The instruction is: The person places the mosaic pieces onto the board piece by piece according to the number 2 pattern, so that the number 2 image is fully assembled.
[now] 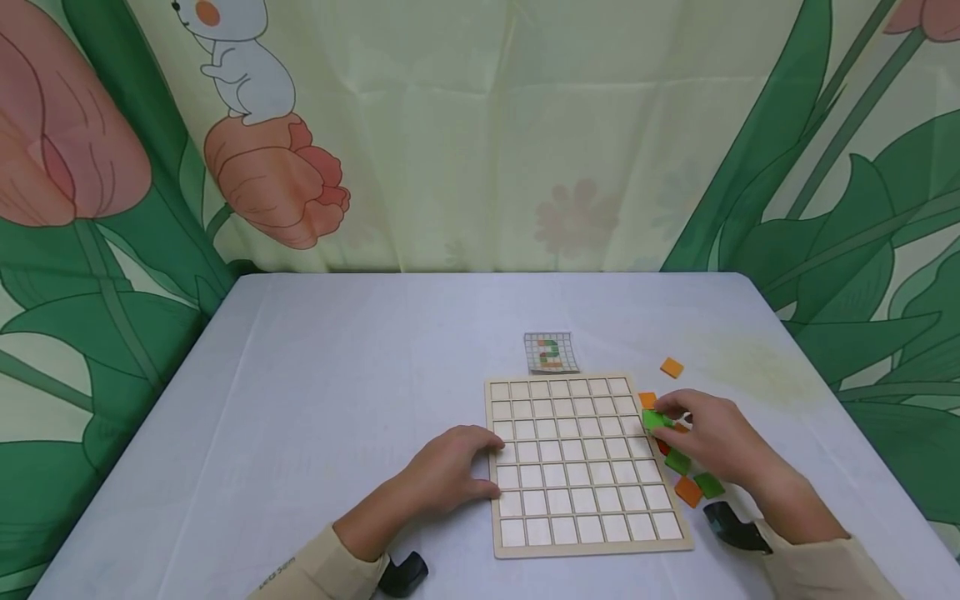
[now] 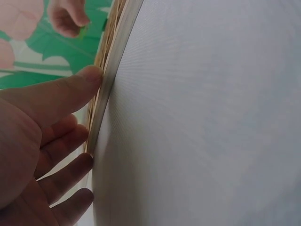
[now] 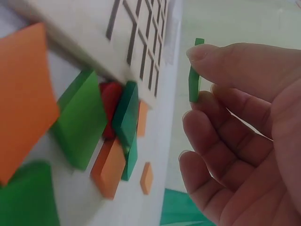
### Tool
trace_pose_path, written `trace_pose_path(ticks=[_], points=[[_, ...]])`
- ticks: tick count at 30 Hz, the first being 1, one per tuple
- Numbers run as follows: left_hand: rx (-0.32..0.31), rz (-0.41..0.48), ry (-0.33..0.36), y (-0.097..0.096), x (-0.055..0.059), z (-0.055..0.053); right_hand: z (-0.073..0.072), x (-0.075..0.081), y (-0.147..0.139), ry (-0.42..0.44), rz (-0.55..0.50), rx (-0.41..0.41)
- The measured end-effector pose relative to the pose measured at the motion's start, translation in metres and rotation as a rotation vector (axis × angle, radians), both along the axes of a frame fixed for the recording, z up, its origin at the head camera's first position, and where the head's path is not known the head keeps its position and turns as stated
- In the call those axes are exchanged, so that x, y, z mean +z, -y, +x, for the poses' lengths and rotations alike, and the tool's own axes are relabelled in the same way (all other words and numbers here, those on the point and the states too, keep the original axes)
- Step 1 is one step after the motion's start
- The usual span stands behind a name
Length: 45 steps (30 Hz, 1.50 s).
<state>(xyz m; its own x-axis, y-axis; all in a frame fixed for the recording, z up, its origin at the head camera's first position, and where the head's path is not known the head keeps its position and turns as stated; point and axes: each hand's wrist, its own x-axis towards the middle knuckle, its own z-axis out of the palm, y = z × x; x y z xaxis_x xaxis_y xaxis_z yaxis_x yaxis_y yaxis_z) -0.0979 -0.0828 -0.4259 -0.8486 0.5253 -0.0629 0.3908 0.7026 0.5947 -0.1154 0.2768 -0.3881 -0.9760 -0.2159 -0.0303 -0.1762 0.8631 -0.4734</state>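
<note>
A wooden grid board (image 1: 592, 550) with white square cells lies flat on the table. At its left edge my left hand (image 1: 450, 471) rests with thumb and fingers spread; the left wrist view shows the thumb (image 2: 87, 77) touching the rim. Beyond the right edge, my right hand (image 1: 716, 437) pinches a green square tile (image 3: 194, 84) between thumb and fingertips, held up off the table. Loose tiles lie beneath and around that hand: a red tile (image 3: 110, 106), a green tile (image 3: 82, 122), an orange tile (image 1: 687, 492) and several others, some overlapping.
A small pattern card (image 1: 551, 353) with a coloured figure on a grid lies behind the board. One orange tile (image 1: 671, 367) sits apart at the back right. The white-covered table (image 1: 300, 400) meets a printed curtain (image 1: 465, 167) behind.
</note>
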Motion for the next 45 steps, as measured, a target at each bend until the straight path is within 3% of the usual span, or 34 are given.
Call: trace_pose_path(ticks=[24,45], points=[[0.018,-0.008,0.015,-0.002,0.0,-0.002,-0.035,0.008,0.049,0.009,-0.062,0.107],[0.012,-0.004,0.027,-0.003,0.001,0.0,-0.049,-0.002,0.08,0.057,-0.115,0.172]])
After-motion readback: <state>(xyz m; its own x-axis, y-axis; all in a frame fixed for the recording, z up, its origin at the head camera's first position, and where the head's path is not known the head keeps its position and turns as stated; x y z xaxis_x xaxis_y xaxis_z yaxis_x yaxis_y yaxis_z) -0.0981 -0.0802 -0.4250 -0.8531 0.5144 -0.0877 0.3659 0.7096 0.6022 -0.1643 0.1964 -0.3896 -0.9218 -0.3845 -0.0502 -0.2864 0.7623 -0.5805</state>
